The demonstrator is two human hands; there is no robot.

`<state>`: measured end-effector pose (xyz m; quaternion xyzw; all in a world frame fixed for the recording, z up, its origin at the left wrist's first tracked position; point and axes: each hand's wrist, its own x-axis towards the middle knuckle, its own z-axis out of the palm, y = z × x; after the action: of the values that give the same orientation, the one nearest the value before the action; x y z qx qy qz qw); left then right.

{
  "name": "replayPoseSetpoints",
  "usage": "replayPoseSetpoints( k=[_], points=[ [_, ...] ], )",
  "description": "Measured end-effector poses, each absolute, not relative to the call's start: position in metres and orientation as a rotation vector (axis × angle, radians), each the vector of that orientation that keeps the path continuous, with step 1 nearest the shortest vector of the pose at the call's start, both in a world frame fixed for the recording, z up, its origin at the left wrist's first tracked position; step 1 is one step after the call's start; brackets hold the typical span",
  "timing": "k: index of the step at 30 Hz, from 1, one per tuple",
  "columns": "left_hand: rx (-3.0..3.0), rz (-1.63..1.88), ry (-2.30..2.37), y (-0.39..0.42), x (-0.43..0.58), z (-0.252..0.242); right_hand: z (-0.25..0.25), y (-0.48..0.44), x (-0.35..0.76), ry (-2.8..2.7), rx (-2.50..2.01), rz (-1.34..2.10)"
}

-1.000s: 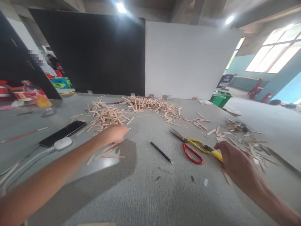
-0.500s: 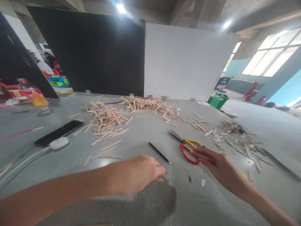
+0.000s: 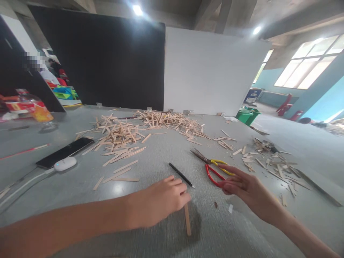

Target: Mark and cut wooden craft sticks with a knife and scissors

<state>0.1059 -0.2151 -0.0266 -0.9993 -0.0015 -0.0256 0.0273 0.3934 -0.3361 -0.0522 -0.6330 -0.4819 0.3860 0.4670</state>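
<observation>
My left hand [image 3: 169, 195] is in the middle, palm down, with its fingers curled over one end of a flat wooden stick [image 3: 187, 222]. The stick's other end points toward me; its far end is hidden under the fingers. Just beyond that hand lies a black pen [image 3: 181, 175], tip toward me. To the right, my right hand [image 3: 242, 186] has its fingers closed on the handles of a pair of scissors [image 3: 206, 163]. One handle is red and the other yellow; the blades point away to the left, slightly apart.
Heaps of wooden sticks [image 3: 120, 132] spread across the grey table [image 3: 150, 157]. Broken pieces [image 3: 281, 168] lie at the right. A phone [image 3: 64, 152] and a white cabled device [image 3: 65, 163] are at the left, near a bottle [image 3: 41, 111]. Black and white panels [image 3: 209, 71] stand behind.
My left hand has turned, and more of the wooden stick now shows below its fingers. My right fingers have moved from resting by the scissors to closing on the handles.
</observation>
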Motion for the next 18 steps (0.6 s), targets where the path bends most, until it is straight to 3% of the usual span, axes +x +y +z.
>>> replayPoseSetpoints(
  k=[12,18],
  points=[
    [-3.090,-0.121,-0.312,-0.151,0.102,-0.061,-0.052,-0.340,0.387,-0.989,-1.626,1.134],
    [-3.105,-0.103,-0.310,-0.151,0.101,-0.064,-0.054,-0.342,0.392,-1.161,-1.627,1.026]
  ],
)
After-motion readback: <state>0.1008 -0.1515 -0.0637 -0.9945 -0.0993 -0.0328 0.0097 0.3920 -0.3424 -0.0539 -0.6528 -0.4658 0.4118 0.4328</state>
